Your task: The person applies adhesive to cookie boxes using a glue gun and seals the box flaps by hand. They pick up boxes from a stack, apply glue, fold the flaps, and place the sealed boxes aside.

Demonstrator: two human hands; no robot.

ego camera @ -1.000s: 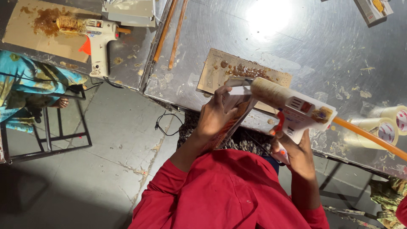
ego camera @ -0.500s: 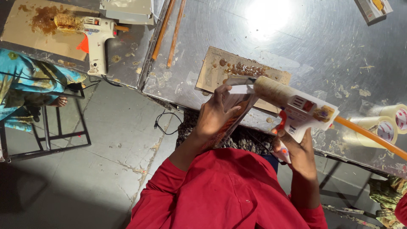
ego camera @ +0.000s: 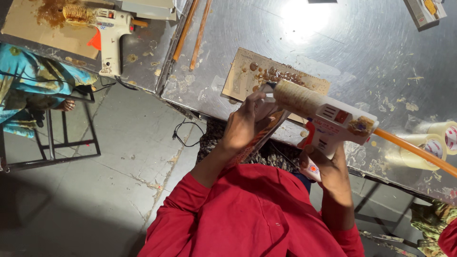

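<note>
A: What are the hands doing at the near edge of the steel table?

B: The right hand is gripping the glue gun by its handle, fingers clenched. The left hand is grasping a flat printed packet, which is meeting the nozzle just beside a glue-spattered cardboard pad.

A: Where is open room lying?

B: Bare steel is lying beyond the pad; tape rolls are crowding the right edge.

glue gun nozzle hidden behind left hand; orange glue stick cut off at right edge
</note>
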